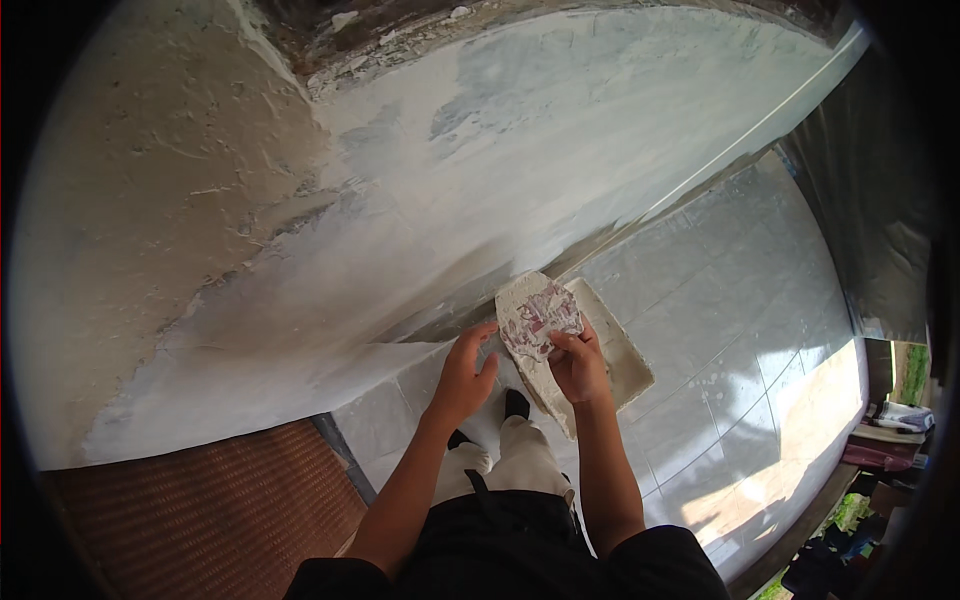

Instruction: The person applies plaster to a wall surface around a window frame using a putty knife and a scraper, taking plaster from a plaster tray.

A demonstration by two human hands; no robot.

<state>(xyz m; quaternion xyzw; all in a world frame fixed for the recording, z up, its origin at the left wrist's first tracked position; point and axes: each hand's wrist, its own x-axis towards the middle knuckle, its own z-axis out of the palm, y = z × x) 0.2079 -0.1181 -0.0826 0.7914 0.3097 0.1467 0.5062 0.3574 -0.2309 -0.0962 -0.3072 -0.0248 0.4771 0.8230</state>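
In front of my body, my right hand (580,362) grips a flat, roughly rounded plate (538,312) caked in pale plaster, with reddish-purple patches showing through. Its thumb lies on the plate's face; the other fingers are mostly hidden beneath. My left hand (466,378) is close to the plate's left edge, thumb and fingers apart, holding nothing. I cannot tell whether its fingertips touch the plate. Beneath and behind the plate is a pale rectangular tub (632,372), smeared with plaster and partly covered by the plate and my right hand.
A wall (400,220) with whitish coating rises ahead and to the left, next to a rougher brown patch (190,150). Grey tiles (720,270) cover the floor. A brown woven panel (220,500) is at lower left. A dark sheet (865,200) hangs at right, above piled items (895,430).
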